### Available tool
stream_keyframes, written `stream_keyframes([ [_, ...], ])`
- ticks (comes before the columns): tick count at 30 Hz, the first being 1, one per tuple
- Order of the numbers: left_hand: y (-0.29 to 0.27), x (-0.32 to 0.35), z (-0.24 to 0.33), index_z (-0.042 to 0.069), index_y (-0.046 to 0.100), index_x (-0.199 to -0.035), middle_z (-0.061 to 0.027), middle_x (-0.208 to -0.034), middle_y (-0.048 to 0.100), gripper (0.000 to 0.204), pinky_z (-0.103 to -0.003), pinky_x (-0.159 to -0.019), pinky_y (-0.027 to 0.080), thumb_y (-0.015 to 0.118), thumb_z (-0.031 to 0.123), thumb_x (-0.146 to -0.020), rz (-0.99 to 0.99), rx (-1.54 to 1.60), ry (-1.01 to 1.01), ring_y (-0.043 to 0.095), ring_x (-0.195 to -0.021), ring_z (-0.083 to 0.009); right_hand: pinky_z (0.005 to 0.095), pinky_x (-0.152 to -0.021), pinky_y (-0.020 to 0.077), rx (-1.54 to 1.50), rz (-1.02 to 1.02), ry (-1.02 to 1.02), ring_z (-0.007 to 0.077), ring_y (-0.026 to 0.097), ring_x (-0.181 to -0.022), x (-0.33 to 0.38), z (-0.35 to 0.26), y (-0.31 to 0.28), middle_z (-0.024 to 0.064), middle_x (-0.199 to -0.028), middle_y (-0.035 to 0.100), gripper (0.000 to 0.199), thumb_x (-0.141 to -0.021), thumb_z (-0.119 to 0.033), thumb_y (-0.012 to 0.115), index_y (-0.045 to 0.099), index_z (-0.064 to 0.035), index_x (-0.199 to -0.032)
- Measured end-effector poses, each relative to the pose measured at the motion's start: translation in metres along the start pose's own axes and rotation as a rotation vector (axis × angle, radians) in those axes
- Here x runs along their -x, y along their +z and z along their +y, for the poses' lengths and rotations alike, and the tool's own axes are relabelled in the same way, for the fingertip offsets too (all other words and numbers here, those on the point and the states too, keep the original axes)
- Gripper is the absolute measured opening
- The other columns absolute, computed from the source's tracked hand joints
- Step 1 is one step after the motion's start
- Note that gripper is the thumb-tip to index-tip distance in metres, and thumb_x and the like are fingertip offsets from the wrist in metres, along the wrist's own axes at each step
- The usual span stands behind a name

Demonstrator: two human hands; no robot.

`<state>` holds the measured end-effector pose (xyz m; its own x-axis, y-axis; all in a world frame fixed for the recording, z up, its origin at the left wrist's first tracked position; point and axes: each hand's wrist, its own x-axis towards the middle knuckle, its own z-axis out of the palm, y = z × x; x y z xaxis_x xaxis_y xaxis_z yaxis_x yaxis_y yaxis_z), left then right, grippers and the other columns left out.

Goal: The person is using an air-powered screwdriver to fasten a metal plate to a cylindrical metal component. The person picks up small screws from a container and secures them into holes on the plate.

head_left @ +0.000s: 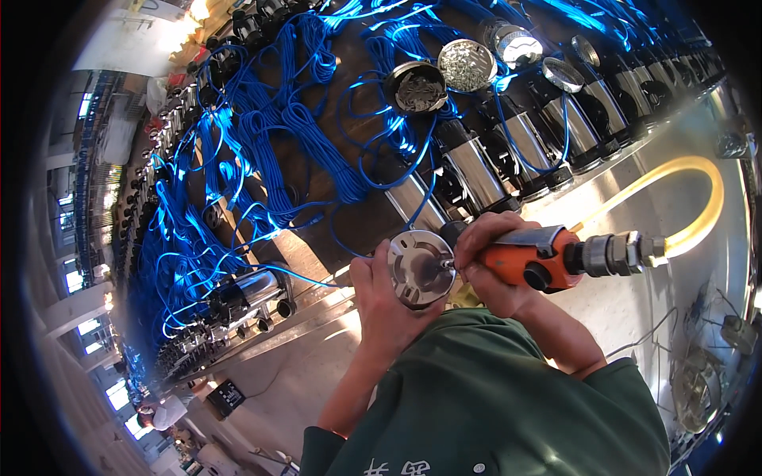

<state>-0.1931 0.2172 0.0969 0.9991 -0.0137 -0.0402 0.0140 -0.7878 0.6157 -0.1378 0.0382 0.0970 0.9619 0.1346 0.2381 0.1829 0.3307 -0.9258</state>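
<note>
1. Left hand [386, 305] has its fingers curled around the edge of a round metal piece [414, 278], right about mid-frame
2. Right hand [496, 274] has its fingers wrapped around an orange power tool [516, 260], tip at the piece's right side, can't tell if touching
3. Yellow hose [714, 190] loops at right
4. Blue cables [317, 147] upper left, steel cylinders [480, 170] upper right

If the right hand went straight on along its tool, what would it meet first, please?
Probably the round metal part in the left hand; the orange tool seems to reach its face, depth unclear.
</note>
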Motion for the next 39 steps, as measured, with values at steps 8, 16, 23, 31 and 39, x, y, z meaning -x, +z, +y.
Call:
stream_keyframes([
  [8, -0.002, 0.002, 0.004, -0.004, 0.041, -0.129, -0.0135, -0.103, 0.041, 0.1, -0.037, -0.082, 0.044, 0.091, 0.03, -0.048, 0.027, -0.053, 0.013, 0.048, -0.093, -0.0283, 0.0275, -0.06, 0.051, -0.01, 0.018, 0.007, 0.0152, 0.058, -0.064, 0.005, 0.009, 0.004, 0.0121, -0.079, 0.058, 0.039, -0.07, 0.011, 0.054, 0.047, -0.0007, -0.107],
  [16, -0.038, 0.018, -0.053, -0.002, 0.047, -0.116, -0.0098, -0.1, 0.055, 0.033, -0.028, -0.084, 0.048, 0.058, 0.0, -0.084, 0.235, 1.409, -0.713, 0.057, -0.093, -0.0201, 0.0278, -0.059, 0.0481, -0.253, 0.107, -0.104, 0.0142, 0.054, -0.061, -0.011, -0.026, 0.012, 0.0113, -0.079, 0.057, 0.038, -0.071, 0.009, 0.054, 0.048, -0.0007, -0.107],
  [23, -0.044, 0.024, -0.041, -0.003, 0.055, -0.118, -0.0201, -0.111, 0.064, 0.024, -0.026, -0.072, 0.057, 0.045, 0.007, -0.098, 0.149, 1.632, -0.64, 0.067, -0.083, -0.0191, 0.0309, -0.059, 0.0463, -0.443, 0.12, -0.062, 0.0148, 0.05, -0.058, -0.013, -0.036, 0.043, 0.0113, -0.081, 0.052, 0.037, -0.074, 0.004, 0.052, 0.045, -0.0023, -0.11],
  [31, -0.04, 0.02, -0.012, -0.001, 0.059, -0.107, -0.0191, -0.092, 0.068, 0.026, -0.027, -0.054, 0.05, 0.053, 0.023, -0.098, -0.042, 1.672, -0.554, 0.064, -0.064, -0.0206, 0.0305, -0.063, 0.046, -0.636, 0.062, -0.176, 0.0127, 0.05, -0.06, -0.012, -0.04, 0.064, 0.009, -0.086, 0.05, 0.034, -0.079, -0.002, 0.05, 0.044, -0.0035, -0.112],
  [39, -0.037, 0.018, -0.003, 0.0, 0.06, -0.102, -0.0173, -0.088, 0.068, 0.024, -0.027, -0.053, 0.049, 0.054, 0.023, -0.097, -0.05, 1.621, -0.528, 0.063, -0.062, -0.0212, 0.0307, -0.063, 0.0467, -0.646, 0.09, -0.15, 0.0124, 0.05, -0.06, -0.008, -0.037, 0.06, 0.0092, -0.086, 0.05, 0.033, -0.08, -0.002, 0.05, 0.044, -0.0037, -0.112],
])
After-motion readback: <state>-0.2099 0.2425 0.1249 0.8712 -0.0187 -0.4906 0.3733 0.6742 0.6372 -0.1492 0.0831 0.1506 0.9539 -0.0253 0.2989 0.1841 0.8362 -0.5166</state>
